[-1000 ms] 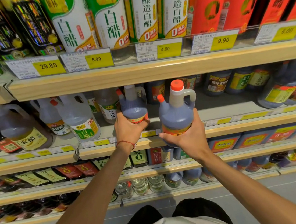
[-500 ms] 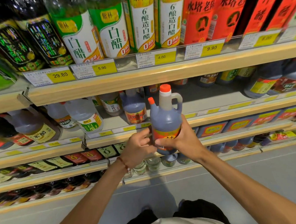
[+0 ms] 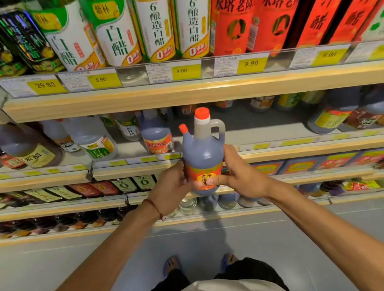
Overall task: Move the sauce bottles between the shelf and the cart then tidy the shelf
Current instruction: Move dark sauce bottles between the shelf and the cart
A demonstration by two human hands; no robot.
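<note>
A shop shelf [image 3: 120, 99] full of bottles, with 1 dark sauce bottle [image 3: 202, 153] held up in front of it.
The shelf has 4 wooden boards with yellow price tags [image 3: 45, 85] along the edges, and a grey floor [image 3: 56, 266] lies below. On the top board stand black bottles [image 3: 9, 41] at the left, green and white bottles [image 3: 112, 30] in the middle and red bottles [image 3: 234, 15] at the right. The left hand [image 3: 172, 190] grips the left side of the sauce bottle's label. The right hand [image 3: 244, 177] grips the right side, thumb on the front. The sauce bottle is upright in the air, in front of the 2nd board's edge. 1 second ago the left hand gripped another dark bottle [image 3: 155, 135] on the 2nd board. Now that bottle stands alone there, and both hands hold the sauce bottle lower down.
</note>
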